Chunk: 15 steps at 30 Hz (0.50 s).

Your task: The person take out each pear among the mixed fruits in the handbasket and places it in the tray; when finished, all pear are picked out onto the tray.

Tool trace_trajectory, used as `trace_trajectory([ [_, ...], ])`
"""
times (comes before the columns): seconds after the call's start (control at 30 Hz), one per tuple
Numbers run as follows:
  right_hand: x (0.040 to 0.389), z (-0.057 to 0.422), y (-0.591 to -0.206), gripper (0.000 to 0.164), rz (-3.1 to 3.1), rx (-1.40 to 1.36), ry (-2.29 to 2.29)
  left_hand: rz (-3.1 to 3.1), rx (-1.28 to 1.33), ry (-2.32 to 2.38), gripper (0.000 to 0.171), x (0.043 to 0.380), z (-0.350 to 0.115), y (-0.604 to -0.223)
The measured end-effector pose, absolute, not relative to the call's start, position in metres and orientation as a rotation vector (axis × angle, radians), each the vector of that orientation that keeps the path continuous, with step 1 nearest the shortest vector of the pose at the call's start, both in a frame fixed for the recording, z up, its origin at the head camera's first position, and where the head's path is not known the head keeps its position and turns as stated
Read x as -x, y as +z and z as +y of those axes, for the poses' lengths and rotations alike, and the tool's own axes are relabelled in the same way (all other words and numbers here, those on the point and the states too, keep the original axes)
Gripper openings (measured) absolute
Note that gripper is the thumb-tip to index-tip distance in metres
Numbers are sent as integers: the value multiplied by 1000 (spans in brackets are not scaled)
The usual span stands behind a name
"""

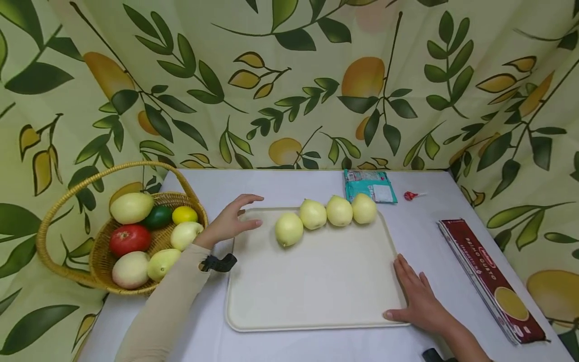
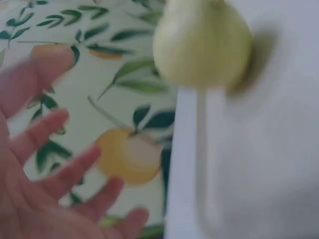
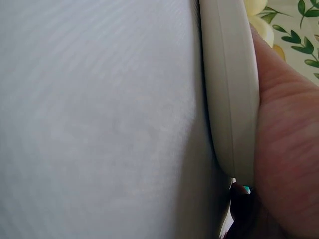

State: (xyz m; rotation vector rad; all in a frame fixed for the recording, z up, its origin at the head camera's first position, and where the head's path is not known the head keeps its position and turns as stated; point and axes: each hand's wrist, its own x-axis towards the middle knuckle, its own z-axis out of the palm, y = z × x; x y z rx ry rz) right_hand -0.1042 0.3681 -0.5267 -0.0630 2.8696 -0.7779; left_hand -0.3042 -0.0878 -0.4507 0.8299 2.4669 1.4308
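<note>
A cream rectangular tray (image 1: 325,286) lies on the white-covered table. Four pale yellow-green pears stand at its far side: three in a row along the back edge, and one pear (image 1: 289,229) nearer the front left. My left hand (image 1: 229,221) hovers by the tray's far left corner, thumb and fingers spread, holding nothing. In the left wrist view its fingers (image 2: 75,167) are apart from a pear (image 2: 202,47). My right hand (image 1: 418,301) rests on the tray's right edge near the front corner, its fingers extended; the right wrist view shows it against the rim (image 3: 232,94).
A wicker basket (image 1: 100,246) of mixed fruit stands at the left, partly behind my left forearm. Beyond the tray lie a teal packet (image 1: 357,186) and a red lollipop (image 1: 409,195). A long dark-red spaghetti pack (image 1: 490,279) lies at the right. Leaf-patterned cloth hangs behind.
</note>
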Motion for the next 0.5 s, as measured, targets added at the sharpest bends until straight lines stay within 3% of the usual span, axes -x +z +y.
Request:
trace_trajectory([
  [0.27,103,372,-521,139,2869,55,-793,2682,-751,1433,47,286,-155,-408],
  [0.5,104,371,-524,139,2868,63,-809,3093,-293,1109,61,283,-226,-383],
])
